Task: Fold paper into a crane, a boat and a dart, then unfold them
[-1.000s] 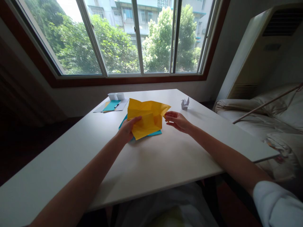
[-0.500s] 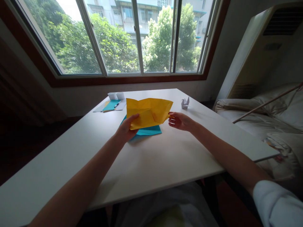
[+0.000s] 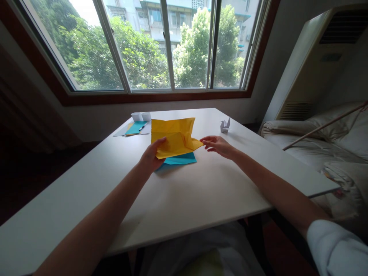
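Note:
A creased, partly folded sheet of yellow paper (image 3: 174,136) is held above the table, a narrow point sticking out at its right. My left hand (image 3: 152,155) grips its lower left corner, thumb on the front and the other fingers behind it. The tip of the point is pinched between the thumb and fingers of my right hand (image 3: 217,146). Beneath the yellow sheet, a folded piece of blue paper (image 3: 181,158) lies on the white table (image 3: 201,191), partly hidden by the sheet and my left hand.
A white paper crane (image 3: 225,125) stands at the back right of the table. At the back left are white paper boxes (image 3: 140,116), a blue sheet (image 3: 134,127) on other papers, and a pen (image 3: 142,127). A cushioned sofa (image 3: 316,126) is beyond the right edge.
The yellow paper's right side has folded inward, leaving a narrow point where a wide flap was. My right hand has shifted slightly left, and my left hand has barely moved.

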{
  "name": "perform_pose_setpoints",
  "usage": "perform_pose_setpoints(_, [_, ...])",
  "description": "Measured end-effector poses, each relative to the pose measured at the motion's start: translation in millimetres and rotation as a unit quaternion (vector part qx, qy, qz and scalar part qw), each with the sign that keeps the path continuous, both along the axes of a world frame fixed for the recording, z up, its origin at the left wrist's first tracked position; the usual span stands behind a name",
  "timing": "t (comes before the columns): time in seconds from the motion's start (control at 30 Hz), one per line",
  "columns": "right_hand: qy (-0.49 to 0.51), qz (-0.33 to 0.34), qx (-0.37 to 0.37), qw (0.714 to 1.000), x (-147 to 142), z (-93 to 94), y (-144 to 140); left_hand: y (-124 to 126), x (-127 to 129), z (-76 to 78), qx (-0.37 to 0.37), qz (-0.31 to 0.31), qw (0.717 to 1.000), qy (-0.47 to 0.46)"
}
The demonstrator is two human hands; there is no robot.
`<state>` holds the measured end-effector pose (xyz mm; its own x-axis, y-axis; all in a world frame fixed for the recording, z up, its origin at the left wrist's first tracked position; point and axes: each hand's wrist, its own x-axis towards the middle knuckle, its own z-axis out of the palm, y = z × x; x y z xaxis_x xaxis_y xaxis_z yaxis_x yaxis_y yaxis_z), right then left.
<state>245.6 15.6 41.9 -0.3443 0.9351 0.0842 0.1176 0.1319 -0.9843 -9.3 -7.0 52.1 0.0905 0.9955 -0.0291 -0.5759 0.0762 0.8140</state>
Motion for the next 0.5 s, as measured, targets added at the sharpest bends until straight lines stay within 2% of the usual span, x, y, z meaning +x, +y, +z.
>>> perform_pose_setpoints(0.1, [-0.11,-0.005,0.102,0.989,-2,-1.2,-2,-1,0,0.3,0.004,-0.005,1.0,-0.008])
perform_pose_setpoints(0.2, [-0.194,-0.005,0.203,0.96,-5,-3.1,-6,-2,0,0.2,0.006,-0.002,1.0,-0.01])
perform_pose_setpoints(0.37, [-0.306,-0.077,0.396,0.862,-12,-8.2,-12,0,2,-3.9,0.01,-0.007,1.0,0.025])
perform_pose_setpoints(0.5, [-0.327,-0.128,0.483,0.802,-15,-7.9,-16,1,2,-7.5,0.018,-0.008,0.999,0.035])
